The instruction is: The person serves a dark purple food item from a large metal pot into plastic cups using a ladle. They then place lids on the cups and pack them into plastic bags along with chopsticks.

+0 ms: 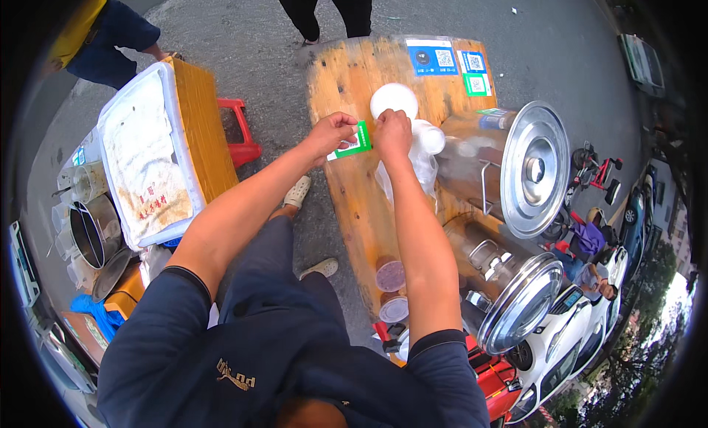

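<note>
My left hand (pixel 335 136) hovers over or rests by a green and white printed code card (pixel 362 138) at the wooden table's (pixel 354 201) near edge. Its fingers are bent, and whether they pinch something small is unclear. Close to the lower edge of a round white lid or bowl (pixel 394 98) is my right hand (pixel 393 132), fingers curled downward; its fingertips and what they may grip are hidden. Beside it on the right lie stacked clear plastic cups (pixel 430 139) in a thin plastic bag (pixel 425 170). Two lidded cups (pixel 390 275) (pixel 394 309) stand nearer me.
Two large steel pots with lids (pixel 535 170) (pixel 521 304) stand on the table's right. Printed code cards (pixel 433 58) lie at its far end. Left are a cloth-covered box (pixel 145 157), a red stool (pixel 239 132) and a divided pot (pixel 88 234). Two people stand beyond.
</note>
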### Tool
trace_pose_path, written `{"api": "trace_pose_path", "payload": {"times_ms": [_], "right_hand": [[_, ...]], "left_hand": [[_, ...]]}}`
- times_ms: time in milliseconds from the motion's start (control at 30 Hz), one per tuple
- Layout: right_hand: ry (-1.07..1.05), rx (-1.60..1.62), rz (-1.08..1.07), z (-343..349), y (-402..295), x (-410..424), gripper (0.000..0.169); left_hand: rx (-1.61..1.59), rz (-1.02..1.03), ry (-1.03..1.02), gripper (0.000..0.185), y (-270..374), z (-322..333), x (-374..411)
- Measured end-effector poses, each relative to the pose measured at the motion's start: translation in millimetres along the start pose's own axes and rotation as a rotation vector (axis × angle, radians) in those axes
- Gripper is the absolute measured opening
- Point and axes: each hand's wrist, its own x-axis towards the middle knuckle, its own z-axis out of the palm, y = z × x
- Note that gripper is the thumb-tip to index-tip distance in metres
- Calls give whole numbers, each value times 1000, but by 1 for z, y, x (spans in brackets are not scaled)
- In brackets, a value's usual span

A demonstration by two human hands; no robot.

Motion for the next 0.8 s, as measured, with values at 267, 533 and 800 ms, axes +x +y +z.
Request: {"api": "trace_pose_path", "payload": {"times_ms": [267, 533, 800], "right_hand": [[13, 53, -78, -9, 8, 8, 8], [140, 575, 304, 5, 21, 16, 6], [111, 864, 443, 4, 16, 7, 12]], "left_hand": [[30, -83, -5, 24, 11, 22, 65], [-52, -122, -83, 35, 26, 26, 60], [77, -11, -101, 25, 9, 37, 59]]}}
